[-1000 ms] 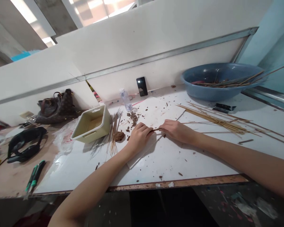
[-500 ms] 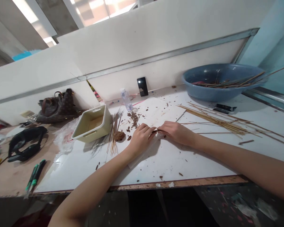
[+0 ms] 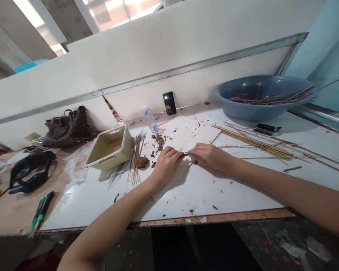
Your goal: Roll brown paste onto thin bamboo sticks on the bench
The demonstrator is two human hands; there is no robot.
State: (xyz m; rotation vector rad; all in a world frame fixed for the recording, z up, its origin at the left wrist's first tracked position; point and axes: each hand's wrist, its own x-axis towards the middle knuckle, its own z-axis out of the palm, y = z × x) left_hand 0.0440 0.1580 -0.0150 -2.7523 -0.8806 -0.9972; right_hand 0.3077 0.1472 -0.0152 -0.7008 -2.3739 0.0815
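My left hand (image 3: 166,165) has slid slightly leftward; it and my right hand (image 3: 210,156) stay close together, both pinching a thin brown wooden stick (image 3: 185,154) just above the white tabletop (image 3: 203,192), with a rough brown lump (image 3: 142,162) and a cream plastic tray (image 3: 109,160) to my left.

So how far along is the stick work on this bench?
Looks done: a bunch of thin sticks lying beside the cream tray, with brown flakes heaped nearby. In hand: the left hand and right hand pinch a short brown stick between them. Apparently left: the long sticks on the tabletop and those in the blue basin.
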